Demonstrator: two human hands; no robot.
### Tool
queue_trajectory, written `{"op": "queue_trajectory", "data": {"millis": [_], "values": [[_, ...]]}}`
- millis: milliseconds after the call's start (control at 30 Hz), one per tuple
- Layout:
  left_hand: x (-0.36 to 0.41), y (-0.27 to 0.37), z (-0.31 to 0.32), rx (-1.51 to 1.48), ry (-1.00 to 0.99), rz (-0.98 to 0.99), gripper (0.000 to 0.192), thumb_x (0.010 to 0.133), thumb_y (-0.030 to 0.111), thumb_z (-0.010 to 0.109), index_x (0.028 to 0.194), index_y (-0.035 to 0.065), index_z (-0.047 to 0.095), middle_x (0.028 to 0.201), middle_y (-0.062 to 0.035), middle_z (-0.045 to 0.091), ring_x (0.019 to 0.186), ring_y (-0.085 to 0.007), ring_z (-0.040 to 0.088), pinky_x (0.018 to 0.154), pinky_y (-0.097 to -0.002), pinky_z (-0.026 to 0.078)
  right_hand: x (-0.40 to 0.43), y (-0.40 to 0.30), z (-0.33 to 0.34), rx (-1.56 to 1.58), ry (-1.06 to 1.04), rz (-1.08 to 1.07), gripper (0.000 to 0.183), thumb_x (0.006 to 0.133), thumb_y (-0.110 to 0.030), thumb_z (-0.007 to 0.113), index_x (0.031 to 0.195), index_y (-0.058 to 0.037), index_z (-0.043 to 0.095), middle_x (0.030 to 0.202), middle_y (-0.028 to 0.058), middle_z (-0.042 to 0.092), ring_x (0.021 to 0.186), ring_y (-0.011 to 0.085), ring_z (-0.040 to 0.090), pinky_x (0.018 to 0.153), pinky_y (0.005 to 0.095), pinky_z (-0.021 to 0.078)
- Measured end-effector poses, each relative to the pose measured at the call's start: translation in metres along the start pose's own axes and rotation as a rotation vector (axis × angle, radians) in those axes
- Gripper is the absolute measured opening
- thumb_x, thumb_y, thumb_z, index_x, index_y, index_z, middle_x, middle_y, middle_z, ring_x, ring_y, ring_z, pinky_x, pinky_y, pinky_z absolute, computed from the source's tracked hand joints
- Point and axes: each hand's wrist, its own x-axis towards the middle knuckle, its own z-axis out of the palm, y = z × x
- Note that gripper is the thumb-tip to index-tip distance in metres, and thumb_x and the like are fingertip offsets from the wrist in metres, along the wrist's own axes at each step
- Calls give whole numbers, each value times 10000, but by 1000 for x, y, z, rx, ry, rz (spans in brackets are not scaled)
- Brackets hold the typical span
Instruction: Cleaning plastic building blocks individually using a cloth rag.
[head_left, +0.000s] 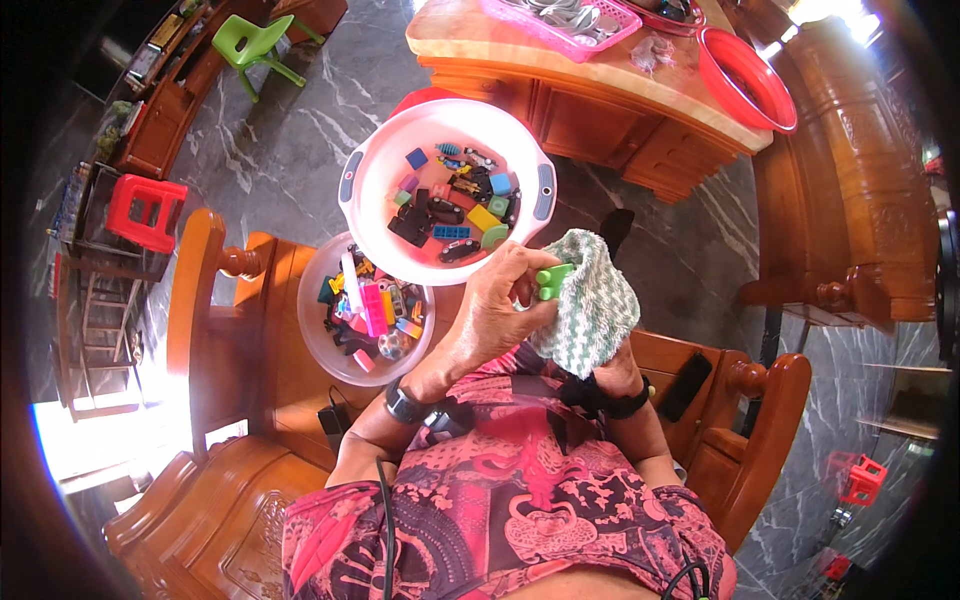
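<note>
Between its thumb and fingers, my left hand (502, 300) grips a green toy building block (553, 281) with round studs. A green-and-white cloth (592, 300) is draped over my right hand (619, 371), hiding its fingers; the cloth touches the block's right side. Just beyond my left hand is a white plastic basin (367, 225) with grey handles, holding toy cars and coloured blocks. Lower left of it stands a translucent round tub (311, 345) with more toys, among them a pink block (373, 309) and a white stick-like piece (351, 283).
A wooden bench (285, 315) surrounds me, with a dark phone-like object (686, 386) on its right. Ahead is a stone-topped wooden table (480, 41) bearing a pink basket (585, 49) and a red basin (784, 112). A green child's chair (251, 41) and red stool (148, 214) stand at left.
</note>
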Motion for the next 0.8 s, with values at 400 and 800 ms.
{"op": "queue_trajectory", "data": {"millis": [400,800], "values": [[-8,-26,17,-440,-78,103,421,751,12,736,1139,30,573,986,-19,518,906,-98,531,808,-245,446,-6,-11,8,-880,50,-299,546,761,-31,697,1252,-33,456,1103,59,585,979,138,575,820,275,494],[-17,-27,13,-773,-30,-76,393,785,0,689,1150,37,549,894,19,572,849,-63,557,759,-230,471,-29,-9,10,-525,-43,-253,578,686,-82,699,1227,14,519,1172,101,592,1051,198,570,923,333,437]]}}
